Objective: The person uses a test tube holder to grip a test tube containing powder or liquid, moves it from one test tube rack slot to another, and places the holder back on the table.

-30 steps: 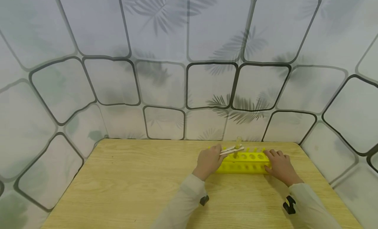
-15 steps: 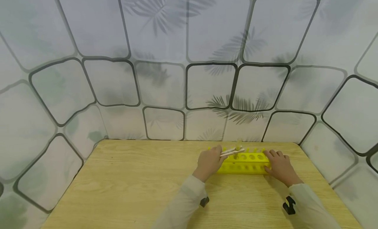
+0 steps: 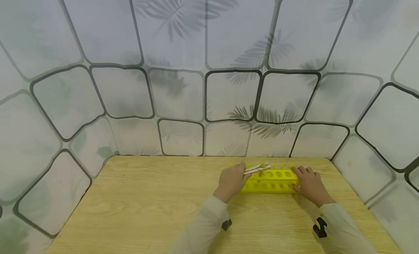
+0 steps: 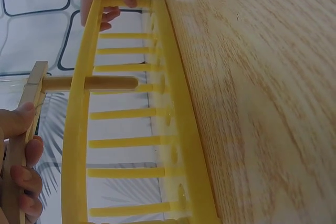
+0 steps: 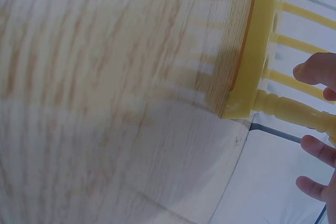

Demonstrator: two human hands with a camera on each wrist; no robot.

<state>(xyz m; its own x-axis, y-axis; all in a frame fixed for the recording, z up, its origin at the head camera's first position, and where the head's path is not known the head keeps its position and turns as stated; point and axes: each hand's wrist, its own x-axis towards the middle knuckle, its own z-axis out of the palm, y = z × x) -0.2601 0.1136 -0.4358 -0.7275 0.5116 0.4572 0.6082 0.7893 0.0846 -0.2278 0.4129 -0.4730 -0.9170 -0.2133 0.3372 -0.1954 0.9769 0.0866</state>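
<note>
My left hand (image 3: pixel 230 181) grips a wooden test tube holder (image 3: pixel 256 169); in the left wrist view its fingers wrap the handle. The holder clasps a test tube (image 4: pixel 113 83) near its upper part. Brownish liquid shows in the tube, which passes through a hole in the top bar of a yellow test tube rack (image 3: pixel 270 186). Its rounded lower end sits between the top and bottom bars. My right hand (image 3: pixel 311 185) holds the rack's right end, thumb and fingers on either side of the end post (image 5: pixel 289 108).
The rack stands on a light wood-grain table (image 3: pixel 147 203), toward its back right. Pegs (image 3: pixel 282 167) line the rack's rear edge. A pale patterned curtain (image 3: pixel 183 94) surrounds the table at the back and sides.
The test tube has sunk a little lower into the rack, its top now nearer the holder. My right hand stays on the rack's end.
</note>
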